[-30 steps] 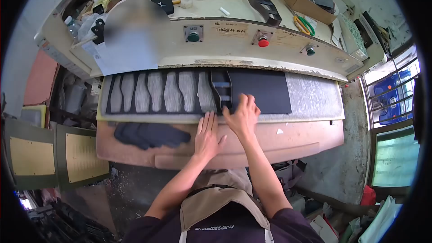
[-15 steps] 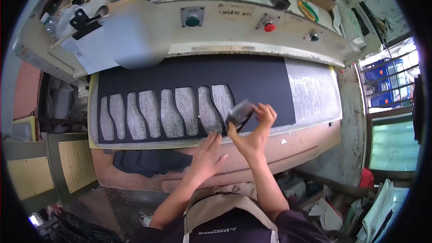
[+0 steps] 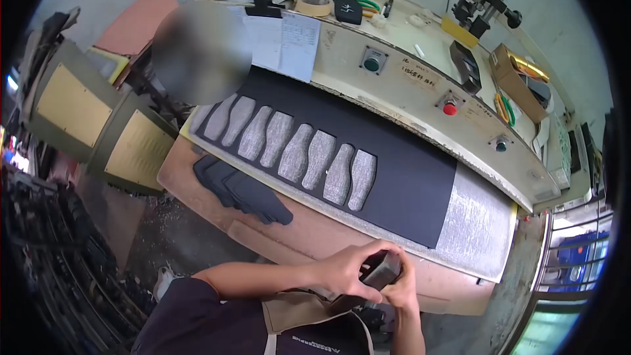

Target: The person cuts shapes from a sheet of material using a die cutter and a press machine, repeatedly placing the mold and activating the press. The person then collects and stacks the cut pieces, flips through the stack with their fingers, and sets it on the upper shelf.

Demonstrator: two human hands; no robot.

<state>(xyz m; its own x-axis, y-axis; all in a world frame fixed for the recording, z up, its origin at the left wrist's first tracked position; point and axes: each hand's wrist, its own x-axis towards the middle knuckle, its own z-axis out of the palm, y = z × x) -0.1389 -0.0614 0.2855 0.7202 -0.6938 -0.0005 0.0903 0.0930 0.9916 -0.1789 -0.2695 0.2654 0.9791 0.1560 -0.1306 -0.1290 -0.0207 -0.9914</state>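
My left hand and my right hand both grip a dark metal cutting die close to my body, over the near edge of the board. My fingers cover parts of the die. Beyond the hands lies a black sheet with a row of shoe-sole-shaped cutouts in its left part. Through the holes shows the scuffed grey cutting pad. Black cut pieces lie in an overlapping pile on the brown board, left of my hands.
Behind the sheet runs the machine beam, with a green button and a red button. Clipped papers hang at its left. A second dark die and a cardboard box stand on top.
My right hand has lifted the die off the sheet toward my body, and my left hand has left the sheet and joined it. The view has turned. Another cutout now shows.
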